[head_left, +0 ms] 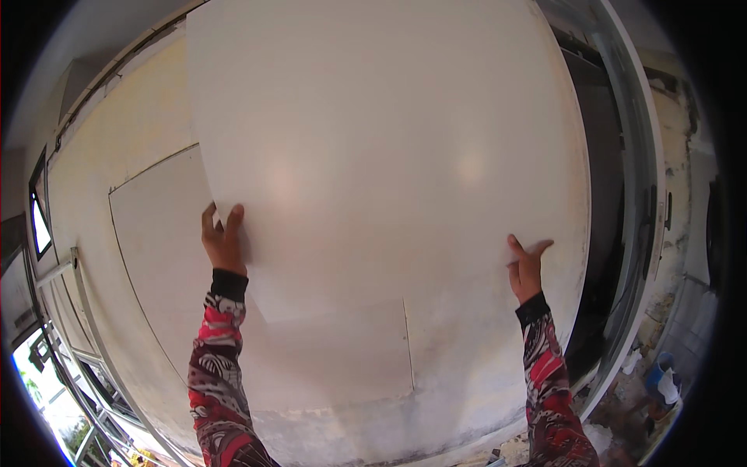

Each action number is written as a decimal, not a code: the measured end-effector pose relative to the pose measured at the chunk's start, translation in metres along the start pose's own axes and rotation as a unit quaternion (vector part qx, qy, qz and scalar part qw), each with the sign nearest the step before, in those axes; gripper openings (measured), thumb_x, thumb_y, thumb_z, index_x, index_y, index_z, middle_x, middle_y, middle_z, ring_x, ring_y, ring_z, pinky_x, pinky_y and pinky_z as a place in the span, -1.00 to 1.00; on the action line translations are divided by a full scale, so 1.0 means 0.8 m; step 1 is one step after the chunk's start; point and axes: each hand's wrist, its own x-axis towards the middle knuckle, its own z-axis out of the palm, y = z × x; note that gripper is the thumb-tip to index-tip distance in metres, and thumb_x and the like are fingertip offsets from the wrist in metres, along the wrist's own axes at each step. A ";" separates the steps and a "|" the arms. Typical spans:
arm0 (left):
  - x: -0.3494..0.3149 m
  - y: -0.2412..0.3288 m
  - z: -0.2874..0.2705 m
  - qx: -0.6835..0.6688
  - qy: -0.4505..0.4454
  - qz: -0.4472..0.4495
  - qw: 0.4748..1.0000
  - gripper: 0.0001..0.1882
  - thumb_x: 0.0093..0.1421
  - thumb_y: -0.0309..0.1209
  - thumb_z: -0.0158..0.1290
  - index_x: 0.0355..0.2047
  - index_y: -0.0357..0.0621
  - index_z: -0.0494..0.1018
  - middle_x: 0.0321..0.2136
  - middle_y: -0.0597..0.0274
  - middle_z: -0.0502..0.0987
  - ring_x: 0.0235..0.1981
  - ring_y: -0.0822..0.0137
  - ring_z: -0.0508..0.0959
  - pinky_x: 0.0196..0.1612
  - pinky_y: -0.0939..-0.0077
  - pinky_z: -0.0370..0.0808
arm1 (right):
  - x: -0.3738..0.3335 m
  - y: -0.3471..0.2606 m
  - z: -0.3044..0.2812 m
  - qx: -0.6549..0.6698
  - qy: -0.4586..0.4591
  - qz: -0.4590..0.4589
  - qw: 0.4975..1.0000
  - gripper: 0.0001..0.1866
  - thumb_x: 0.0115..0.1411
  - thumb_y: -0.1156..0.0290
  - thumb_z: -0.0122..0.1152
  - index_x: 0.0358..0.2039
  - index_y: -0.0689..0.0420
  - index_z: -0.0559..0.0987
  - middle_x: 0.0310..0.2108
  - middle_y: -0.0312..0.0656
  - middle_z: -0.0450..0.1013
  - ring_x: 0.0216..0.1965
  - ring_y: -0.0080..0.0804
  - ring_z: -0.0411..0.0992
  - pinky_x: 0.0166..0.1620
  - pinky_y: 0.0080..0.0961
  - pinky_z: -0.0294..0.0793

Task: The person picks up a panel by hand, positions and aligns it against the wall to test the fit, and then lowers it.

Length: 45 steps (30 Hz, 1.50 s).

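white panel (373, 148): centre, before wall (144, 109) | left hand (224, 249): at left edge, grip cannot be told | right hand (528, 271): fingers spread, right part of face | handling: probably stiff, smooth, unwieldy, chip-prone corners; hold opposite side edges

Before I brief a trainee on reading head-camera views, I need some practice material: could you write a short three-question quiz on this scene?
1. True or false: the right hand is bare.
2. Multiple choice: at which edge of the large white panel is the left hand?
A) top
B) left
C) right
3. Fill in the blank: both sleeve cuffs are ____.

Key: 1. True. 2. B. 3. Black.
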 end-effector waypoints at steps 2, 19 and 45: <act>0.060 -0.005 0.017 0.075 0.028 0.094 0.992 -0.30 0.22 -0.21 0.37 0.24 -0.33 0.40 0.05 0.06 0.58 -0.02 0.29 0.58 0.07 0.38 0.52 | 0.022 -0.043 0.048 -0.049 -0.037 0.008 0.998 0.43 0.20 0.21 0.51 0.52 -0.16 -0.62 0.13 -0.07 0.36 -0.30 -0.28 0.45 -0.29 -0.38 0.47; 0.238 0.043 0.111 0.432 0.102 0.191 0.876 -0.27 0.25 0.13 0.14 0.30 -0.01 0.47 -0.02 -0.19 0.65 0.10 -0.17 0.58 0.17 0.03 0.50 | 0.134 -0.122 0.147 -0.251 -0.143 -0.046 0.956 0.66 0.03 -0.08 0.60 0.42 0.22 -0.75 -0.18 -0.05 0.53 -0.50 -0.50 0.45 -0.62 -0.57 0.21; 0.222 0.090 0.140 0.667 0.008 0.188 0.720 -0.40 0.36 0.05 -0.10 0.35 0.20 0.39 0.26 0.15 0.46 0.19 -0.01 0.56 0.16 -0.20 0.49 | 0.156 -0.130 0.144 -0.662 -0.001 -0.275 0.698 0.26 -0.07 -0.47 0.45 0.54 -0.14 0.19 -0.05 -0.02 0.60 -0.21 -0.16 0.63 -0.15 -0.20 0.64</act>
